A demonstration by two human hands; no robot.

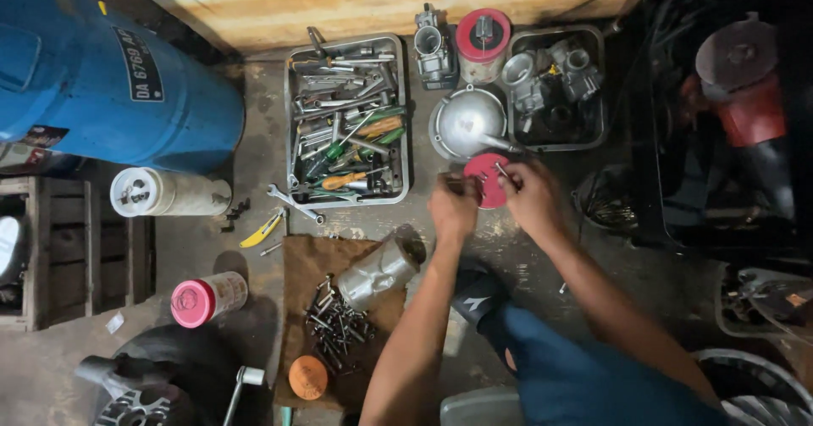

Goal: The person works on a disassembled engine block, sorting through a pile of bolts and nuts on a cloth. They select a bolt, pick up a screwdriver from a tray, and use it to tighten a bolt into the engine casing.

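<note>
My left hand (453, 207) and my right hand (527, 194) meet over a small red round lid (485, 174) on the concrete floor. The right hand's fingers pinch a thin metal part at the lid's upper right edge. Fingers of the left hand are curled on something small at the lid's left side; what it is stays hidden. Just beyond the lid lies a shiny metal dome-shaped cover (467, 123). A crumpled silver can (379, 271) lies on its side near my left forearm.
A grey tray of wrenches and screwdrivers (346, 121) sits left of the dome. A dark tray of carburettor parts (557, 87), a carburettor (434, 47), a red-topped can (483, 41), several bolts on brown cardboard (337, 324), a blue drum (102, 70) and a pink-lidded jar (207, 297) surround me.
</note>
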